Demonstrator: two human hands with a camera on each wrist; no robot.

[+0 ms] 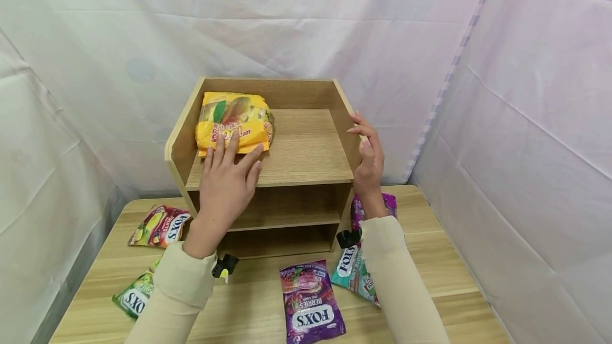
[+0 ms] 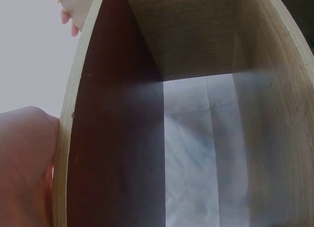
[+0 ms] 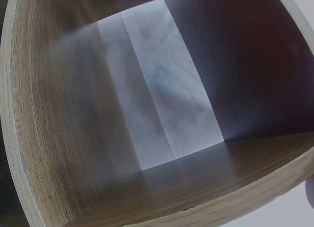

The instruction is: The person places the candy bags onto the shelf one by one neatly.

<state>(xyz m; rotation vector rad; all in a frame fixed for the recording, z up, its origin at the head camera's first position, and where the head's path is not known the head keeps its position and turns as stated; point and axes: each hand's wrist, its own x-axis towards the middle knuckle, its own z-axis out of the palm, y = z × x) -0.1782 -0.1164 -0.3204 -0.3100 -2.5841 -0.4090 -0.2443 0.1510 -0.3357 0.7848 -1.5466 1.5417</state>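
My left hand [image 1: 227, 187] rests with spread fingers on the front of a yellow candy bag [image 1: 234, 113], which lies at the left of the wooden shelf unit's [image 1: 311, 147] top level. Part of another clear-and-yellow bag shows behind its right edge. My right hand [image 1: 370, 161] is at the unit's right side panel, loosely bent fingertips touching the sloping edge. In the left wrist view, the left hand [image 2: 24, 163] shows beside a board edge. The right wrist view looks into a compartment [image 3: 73, 124] with white cloth behind it.
A purple Fox's berries bag [image 1: 311, 301] lies in front of the unit. Red [image 1: 160, 225] and green [image 1: 136, 293] Fox's bags lie left, the green partly behind the left sleeve. Teal [image 1: 351, 272] and purple [image 1: 388, 203] bags lie right, partly covered by the right arm.
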